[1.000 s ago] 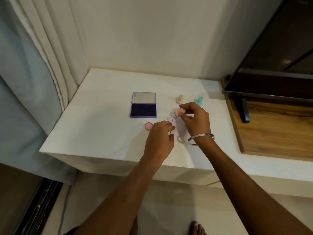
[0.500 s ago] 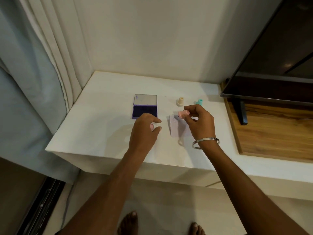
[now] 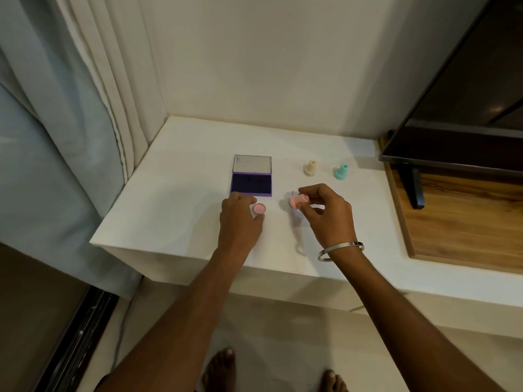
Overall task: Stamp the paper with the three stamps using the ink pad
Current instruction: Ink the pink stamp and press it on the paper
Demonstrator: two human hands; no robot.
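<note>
My right hand [image 3: 328, 219] pinches the pink stamp [image 3: 297, 200] by its handle, tilted just above the small paper [image 3: 293, 192], which is almost fully hidden under the hand. My left hand [image 3: 239, 222] has thumb and forefinger closed around the round pink cap [image 3: 259, 208] on the white table [image 3: 175, 210]. The purple ink pad [image 3: 252, 185] lies open just behind my left hand, lid up. A beige stamp [image 3: 310, 168] and a teal stamp [image 3: 341, 171] stand upright behind my right hand.
A curtain [image 3: 85, 108] hangs at the left beside the table's edge. At the right a dark TV screen [image 3: 467, 94] stands on a wooden board [image 3: 467, 222], with its foot [image 3: 414, 188] near the teal stamp. A wall closes the back.
My left hand left the paper, moved left and closed on the pink cap. My right hand still holds the pink stamp, now lower over the paper.
</note>
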